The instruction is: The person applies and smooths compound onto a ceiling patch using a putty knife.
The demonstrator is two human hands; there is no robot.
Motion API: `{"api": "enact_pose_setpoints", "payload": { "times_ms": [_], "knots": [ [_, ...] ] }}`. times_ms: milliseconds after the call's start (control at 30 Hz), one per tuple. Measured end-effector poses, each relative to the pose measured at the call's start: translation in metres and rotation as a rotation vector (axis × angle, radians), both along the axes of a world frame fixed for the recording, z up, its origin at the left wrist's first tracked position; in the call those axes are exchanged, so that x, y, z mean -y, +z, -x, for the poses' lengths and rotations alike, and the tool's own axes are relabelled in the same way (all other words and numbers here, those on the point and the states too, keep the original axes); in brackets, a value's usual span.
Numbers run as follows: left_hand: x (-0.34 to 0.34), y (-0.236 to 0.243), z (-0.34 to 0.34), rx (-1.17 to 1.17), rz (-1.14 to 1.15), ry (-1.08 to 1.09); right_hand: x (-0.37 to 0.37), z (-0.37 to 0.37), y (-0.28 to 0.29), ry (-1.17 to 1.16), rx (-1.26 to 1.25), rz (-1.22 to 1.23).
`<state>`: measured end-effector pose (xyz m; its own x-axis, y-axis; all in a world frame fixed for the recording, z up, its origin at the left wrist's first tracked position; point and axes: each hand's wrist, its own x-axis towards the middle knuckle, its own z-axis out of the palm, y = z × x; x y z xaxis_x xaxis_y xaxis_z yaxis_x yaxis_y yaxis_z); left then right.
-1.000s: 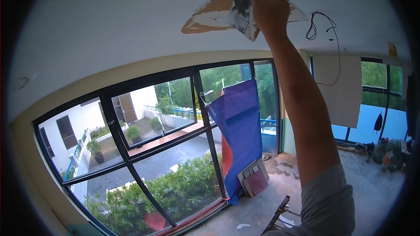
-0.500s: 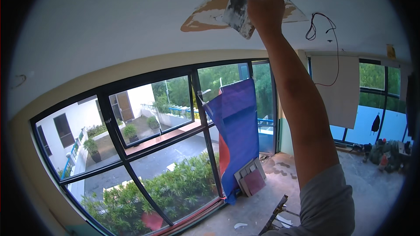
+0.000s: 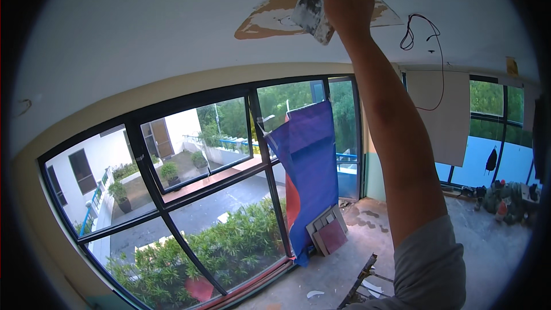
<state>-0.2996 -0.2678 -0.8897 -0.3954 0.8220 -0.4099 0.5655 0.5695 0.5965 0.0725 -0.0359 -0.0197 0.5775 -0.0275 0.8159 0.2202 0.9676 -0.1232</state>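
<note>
My right hand (image 3: 349,7) is raised overhead, its fingers closed round a plastering trowel (image 3: 311,4) whose flat blade is smeared with white and grey compound. The blade lies at or very near a brown, partly white-coated patch (image 3: 263,22) on the ceiling; whether it touches cannot be made out. My forearm and hand hide part of the patch's right side. My left hand is out of view.
A thin dark red cable (image 3: 441,72) hangs from the ceiling right of my arm. Black-framed windows (image 3: 166,214) line the left, with a blue sheet (image 3: 313,161) and leaning boards (image 3: 330,234) beside them. A dark metal frame (image 3: 360,281) stands below me; clutter (image 3: 502,204) lies far right.
My right hand and the trowel have shifted slightly upward in the view, along the patch. The grip on the trowel is the same.
</note>
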Motion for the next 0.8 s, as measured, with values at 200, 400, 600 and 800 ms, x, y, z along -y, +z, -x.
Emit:
{"api": "enact_pose_setpoints", "payload": {
  "times_ms": [200,400,600,800],
  "knots": [
    [-0.001,0.022,-0.004,0.091,0.028,0.062,0.003,-0.009,0.012,0.036,0.120,0.084],
    [-0.016,0.045,-0.004,0.172,0.041,0.104,-0.007,-0.021,0.020,-0.092,0.109,0.008],
    [-0.042,0.062,-0.007,0.248,0.067,0.100,-0.053,-0.052,0.046,-0.990,0.365,0.060],
    [-0.019,0.072,-0.005,0.326,0.111,0.203,-0.018,-0.018,0.011,-0.109,0.093,-0.056]
  ]
}}
